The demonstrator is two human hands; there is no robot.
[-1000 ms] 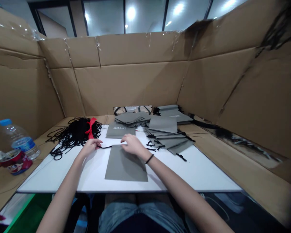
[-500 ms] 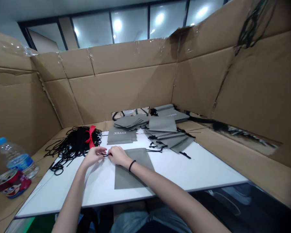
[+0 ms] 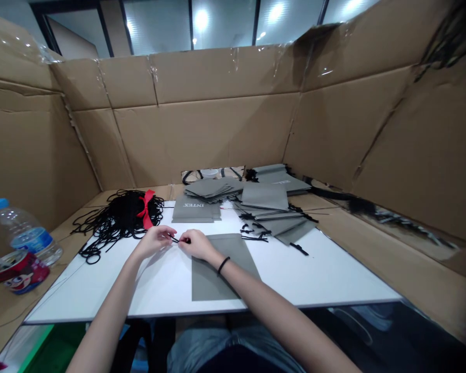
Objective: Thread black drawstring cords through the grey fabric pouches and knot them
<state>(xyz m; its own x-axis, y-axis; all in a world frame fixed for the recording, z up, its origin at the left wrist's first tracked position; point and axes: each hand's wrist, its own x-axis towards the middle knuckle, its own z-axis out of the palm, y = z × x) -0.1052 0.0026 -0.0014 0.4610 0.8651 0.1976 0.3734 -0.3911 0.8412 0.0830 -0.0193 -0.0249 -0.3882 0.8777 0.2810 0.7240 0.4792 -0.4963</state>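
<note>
Between my fingertips runs a short stretch of black cord [image 3: 174,239]. My left hand [image 3: 155,242] pinches one side of it, and my right hand [image 3: 195,244] pinches the other. Under my right hand and wrist lies a flat grey drawstring bag [image 3: 225,269], partly covered by my forearm. A black cord end [image 3: 254,238] sticks out at its top right corner. Beyond my left hand is a bundle of black cords [image 3: 124,215] tied with a red ribbon [image 3: 146,209]. A grey bag printed INTEX [image 3: 194,211] lies just past my hands.
Stacked grey bags with black cords [image 3: 275,217] cover the back right of the white board [image 3: 318,280]. At the left stand a water bottle [image 3: 31,235] and a red container [image 3: 21,272]. Cardboard walls [image 3: 217,124] surround the table; a slot opens in the back one.
My view has tilted down and shifted slightly. My hands have moved a little apart, and more of the black cord shows between them.
</note>
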